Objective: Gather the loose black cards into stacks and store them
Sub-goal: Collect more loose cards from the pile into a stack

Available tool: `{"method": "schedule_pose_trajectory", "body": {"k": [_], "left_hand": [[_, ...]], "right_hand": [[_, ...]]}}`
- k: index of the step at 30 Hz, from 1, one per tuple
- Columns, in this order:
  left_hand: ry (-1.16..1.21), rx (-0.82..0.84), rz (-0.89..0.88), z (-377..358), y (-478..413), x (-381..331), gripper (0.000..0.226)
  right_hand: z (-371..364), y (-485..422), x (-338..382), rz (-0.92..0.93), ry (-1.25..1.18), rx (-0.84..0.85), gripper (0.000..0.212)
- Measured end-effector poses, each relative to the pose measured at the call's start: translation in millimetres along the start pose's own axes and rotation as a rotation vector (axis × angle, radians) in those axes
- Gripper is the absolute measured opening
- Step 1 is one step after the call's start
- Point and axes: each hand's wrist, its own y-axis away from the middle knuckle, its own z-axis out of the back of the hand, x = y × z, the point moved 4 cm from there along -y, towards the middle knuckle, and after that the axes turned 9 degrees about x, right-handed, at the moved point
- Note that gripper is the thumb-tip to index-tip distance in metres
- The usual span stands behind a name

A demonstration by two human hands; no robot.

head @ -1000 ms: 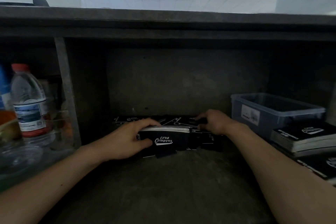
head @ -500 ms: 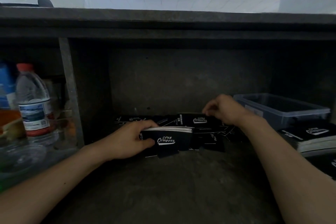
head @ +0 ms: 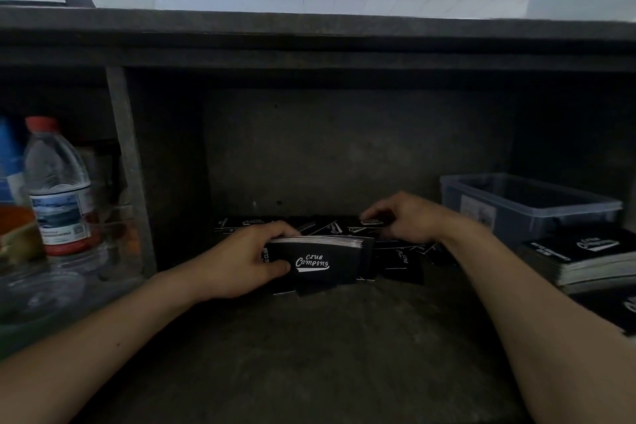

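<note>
The left hand (head: 241, 262) gripped the gathered stack (head: 316, 263), which stood on edge on the shelf floor (head: 327, 354), with the loose cards (head: 402, 256) scattered behind and to its right. The right hand (head: 409, 220) pinched a single card (head: 372, 222) with curled fingers. Gathering was judged part-done, and the next move called for bringing that card left and squaring it onto the stack. Against the frame one second earlier, the right hand sat slightly higher off the scatter, while the stack had not shifted.

The left hand (head: 241, 262) covers the left end of the card stack (head: 320, 260) it grips. Loose cards (head: 402, 256) behind lie partly hidden; whether the right hand (head: 409, 217) pinches one is unclear. The right edge crops another stack (head: 585, 258).
</note>
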Motion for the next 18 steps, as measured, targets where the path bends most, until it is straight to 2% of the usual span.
{"method": "schedule_pose_trajectory", "body": {"k": [2, 5, 8, 11, 13, 15, 18], "left_hand": [[-0.006, -0.017, 0.016, 0.0, -0.1, 1.9, 0.032], [-0.004, -0.040, 0.067, -0.2, -1.2, 8.6, 0.026], [-0.015, -0.056, 0.098, -1.0, -1.7, 11.5, 0.024], [-0.034, -0.066, 0.114, -2.0, -2.7, 11.4, 0.025], [-0.052, -0.069, 0.118, -2.2, -2.6, 12.0, 0.030], [-0.035, -0.068, 0.116, -2.4, -3.1, 12.7, 0.043], [0.017, -0.034, 0.094, -3.6, -2.4, 11.2, 0.070]], "right_hand": [[-4.5, 1.3, -13.8, -0.159, 0.192, 0.099, 0.056], [-8.1, 0.3, -21.1, -0.170, 0.171, 0.119, 0.049], [0.4, -4.0, -22.3, -0.076, 0.154, -0.013, 0.029], [19.9, -3.0, -22.7, 0.025, 0.117, -0.275, 0.017], [24.5, 3.1, -11.9, 0.118, -0.056, -0.332, 0.015], [14.8, 8.3, 7.9, 0.226, -0.283, -0.221, 0.017], [-13.9, 12.5, 38.1, 0.268, -0.396, 0.059, 0.021]]}}
